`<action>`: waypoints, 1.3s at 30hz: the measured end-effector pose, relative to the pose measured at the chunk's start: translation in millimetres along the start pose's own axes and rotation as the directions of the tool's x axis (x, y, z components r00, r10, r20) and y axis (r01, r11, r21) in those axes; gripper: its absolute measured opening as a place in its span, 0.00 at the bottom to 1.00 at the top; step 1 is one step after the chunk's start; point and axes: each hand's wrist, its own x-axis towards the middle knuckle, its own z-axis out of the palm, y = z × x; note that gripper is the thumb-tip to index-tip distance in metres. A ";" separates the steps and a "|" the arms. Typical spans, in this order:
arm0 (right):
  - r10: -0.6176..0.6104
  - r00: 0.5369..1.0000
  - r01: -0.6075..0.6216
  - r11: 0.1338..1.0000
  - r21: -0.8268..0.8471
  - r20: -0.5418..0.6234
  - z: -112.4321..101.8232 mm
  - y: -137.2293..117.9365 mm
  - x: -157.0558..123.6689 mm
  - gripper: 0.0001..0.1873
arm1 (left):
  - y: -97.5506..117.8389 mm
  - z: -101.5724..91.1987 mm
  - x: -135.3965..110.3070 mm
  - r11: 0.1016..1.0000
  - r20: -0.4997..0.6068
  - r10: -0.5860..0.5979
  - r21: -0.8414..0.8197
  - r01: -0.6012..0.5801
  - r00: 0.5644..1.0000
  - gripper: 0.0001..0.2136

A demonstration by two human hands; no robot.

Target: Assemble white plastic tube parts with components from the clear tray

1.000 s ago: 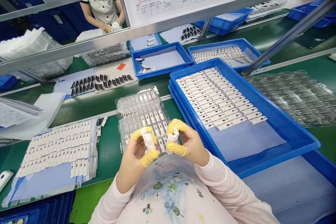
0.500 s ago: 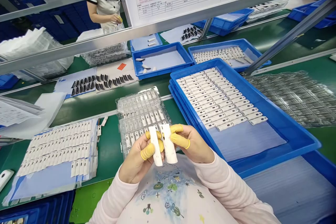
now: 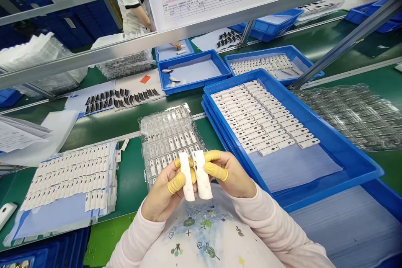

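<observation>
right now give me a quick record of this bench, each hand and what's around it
left hand: pinches a white elongated part
right hand: pinches a second white part
fingers: yellow finger cots on both hands
below the hands: clear plastic blister tray holding white parts
right of the hands: blue tray with rows of white parts
left of the hands: white parts in rows on a blue sheet
</observation>
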 end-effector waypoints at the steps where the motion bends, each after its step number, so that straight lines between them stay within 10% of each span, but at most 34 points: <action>1: 0.000 1.000 0.000 1.000 0.002 -0.006 -0.3 0.6 0.1 0.16 | 0.2 0.1 -0.1 1.000 -0.005 -0.006 -0.007 0.006 1.000 0.18; 19: -0.009 0.991 -0.025 0.970 0.243 0.137 -2.7 18.9 7.1 0.19 | -2.5 5.8 -6.4 0.956 -0.159 0.217 0.234 -0.176 0.963 0.15; 39: 0.134 0.989 -0.147 0.905 0.400 0.061 14.6 21.2 18.5 0.17 | 2.8 6.0 7.6 0.959 -0.161 -0.005 -0.279 -0.041 0.987 0.13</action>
